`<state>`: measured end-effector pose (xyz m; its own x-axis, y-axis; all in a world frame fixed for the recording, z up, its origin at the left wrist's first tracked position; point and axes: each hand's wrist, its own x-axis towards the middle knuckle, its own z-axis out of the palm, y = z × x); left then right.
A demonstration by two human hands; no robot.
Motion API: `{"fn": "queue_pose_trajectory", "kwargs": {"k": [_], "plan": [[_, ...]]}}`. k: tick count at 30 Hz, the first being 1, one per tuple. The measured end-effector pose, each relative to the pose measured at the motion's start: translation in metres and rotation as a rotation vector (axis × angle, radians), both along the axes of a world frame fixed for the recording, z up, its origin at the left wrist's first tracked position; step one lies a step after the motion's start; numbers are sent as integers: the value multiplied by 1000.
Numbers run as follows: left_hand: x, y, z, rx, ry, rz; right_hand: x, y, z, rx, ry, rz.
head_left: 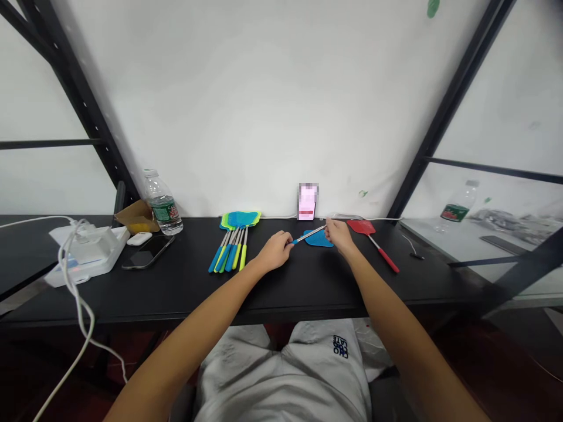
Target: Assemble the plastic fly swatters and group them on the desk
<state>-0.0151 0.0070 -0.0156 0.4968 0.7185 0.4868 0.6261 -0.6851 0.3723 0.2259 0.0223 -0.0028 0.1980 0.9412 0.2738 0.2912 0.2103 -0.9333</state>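
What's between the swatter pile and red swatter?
The head view shows the left hand and right hand holding a rod, near a blue mesh and a lit screen.

A single view is given, taken from the person's head; it is aimed forward and down, with the bench (185, 293) and both hands (275, 251) (339, 234) seen from above, fairly near, and the wall (264, 105) faced beyond.

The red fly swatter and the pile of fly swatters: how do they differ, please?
The red fly swatter lies alone; the pile of fly swatters holds several, overlapping.
The red fly swatter has a red head and grip; the pile shows blue and yellow-green.
The red fly swatter's grip slants rightward; most grips in the pile slant leftward.
Both lie on the black table, heads toward the wall.
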Motion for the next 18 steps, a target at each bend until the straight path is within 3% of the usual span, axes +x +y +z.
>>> {"fn": "queue_pose_trajectory", "kwargs": {"k": [7,9,15,18], "plan": [[0,-3,2,11,13,35,-18,-9,0,-43,-60,184],[1,-5,3,0,32,60,-16,-7,-1,-60,-118,116],[2,-10,8,-69,118,166,-1,0,-4,-81,-525,-278],[2,-11,11,-95,139,243,5,2,-9,-103,-657,-260]]}}
